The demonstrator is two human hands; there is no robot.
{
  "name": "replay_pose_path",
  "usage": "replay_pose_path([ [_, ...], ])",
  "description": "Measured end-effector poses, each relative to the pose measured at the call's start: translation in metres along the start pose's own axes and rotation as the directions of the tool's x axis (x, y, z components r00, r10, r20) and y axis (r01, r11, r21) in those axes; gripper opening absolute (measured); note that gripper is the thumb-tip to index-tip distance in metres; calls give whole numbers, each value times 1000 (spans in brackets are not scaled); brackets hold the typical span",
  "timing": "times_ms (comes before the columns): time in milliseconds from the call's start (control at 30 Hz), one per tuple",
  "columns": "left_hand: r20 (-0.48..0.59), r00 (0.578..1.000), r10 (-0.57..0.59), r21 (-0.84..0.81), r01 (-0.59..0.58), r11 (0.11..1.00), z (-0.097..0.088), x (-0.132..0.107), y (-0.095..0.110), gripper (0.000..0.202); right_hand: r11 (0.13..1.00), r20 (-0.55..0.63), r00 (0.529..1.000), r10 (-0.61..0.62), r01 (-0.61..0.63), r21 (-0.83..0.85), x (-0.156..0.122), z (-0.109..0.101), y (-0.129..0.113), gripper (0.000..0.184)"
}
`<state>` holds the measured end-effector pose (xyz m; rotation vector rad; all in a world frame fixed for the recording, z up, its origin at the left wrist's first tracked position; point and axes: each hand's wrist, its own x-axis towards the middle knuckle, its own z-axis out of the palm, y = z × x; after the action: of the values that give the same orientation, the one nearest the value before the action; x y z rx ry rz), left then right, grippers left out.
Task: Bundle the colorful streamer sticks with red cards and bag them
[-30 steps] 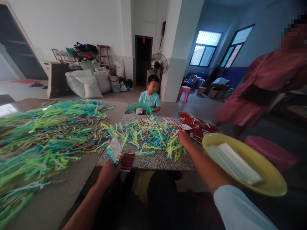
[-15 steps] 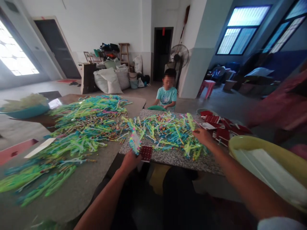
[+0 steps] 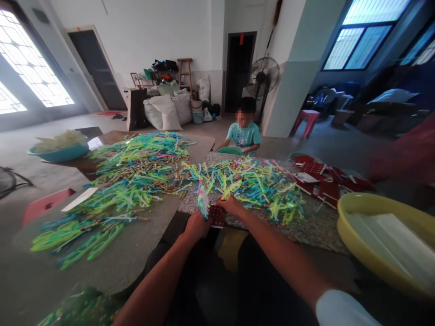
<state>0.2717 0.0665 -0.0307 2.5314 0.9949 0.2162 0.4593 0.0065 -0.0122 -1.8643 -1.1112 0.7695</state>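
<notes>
My left hand (image 3: 198, 226) is closed around the lower end of a flat pink, white and blue patterned plastic piece (image 3: 204, 203), which points up. Close to its right, my right hand (image 3: 233, 206) pinches a yellow-green plastic piece (image 3: 232, 188). Below and between the hands is a dark red card (image 3: 218, 217) with light marks, at the near edge of the speckled stone tabletop (image 3: 234, 222). A heap of green, blue and white plastic pieces (image 3: 251, 179) covers much of that tabletop. Whether the right fingertips touch the card is unclear.
To the left, a grey table (image 3: 136, 244) bears a larger heap of similar pieces (image 3: 136, 167). Red cards (image 3: 312, 168) lie at the right, beside a yellow basin (image 3: 346, 217). Across the stone tabletop sits another person (image 3: 243, 136) by a green basin (image 3: 231, 150).
My right hand has come left from the heap's right side to beside my left hand, bringing a yellow-green piece. The left hand keeps its hold. The view has turned slightly left.
</notes>
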Motion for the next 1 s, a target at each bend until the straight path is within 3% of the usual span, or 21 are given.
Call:
replay_pose_path([
  [167, -2, 1000, -2, -39, 2, 999, 5, 2, 2, 31, 971, 41, 999, -22, 31, -238, 10, 6, -5, 16],
  [400, 13, 1000, 10, -33, -10, 999, 2, 3, 4, 27, 841, 95, 991, -90, 127, -526, 13, 3, -21, 17],
  [500, -9, 1000, 4, -60, -4, 998, 2, 3, 4, 28, 828, 140, 986, -91, 153, -540, 15, 3, -23, 20],
  [700, -25, 997, -77, -65, 75, 995, -1, 3, 2, 29, 866, 81, 995, -54, 87, -492, 28, 10, -17, 24],
  [1000, -62, 983, -174, -64, 170, 983, -2, 2, 3, 32, 862, 148, 983, -110, 168, -479, 43, 15, -22, 21],
])
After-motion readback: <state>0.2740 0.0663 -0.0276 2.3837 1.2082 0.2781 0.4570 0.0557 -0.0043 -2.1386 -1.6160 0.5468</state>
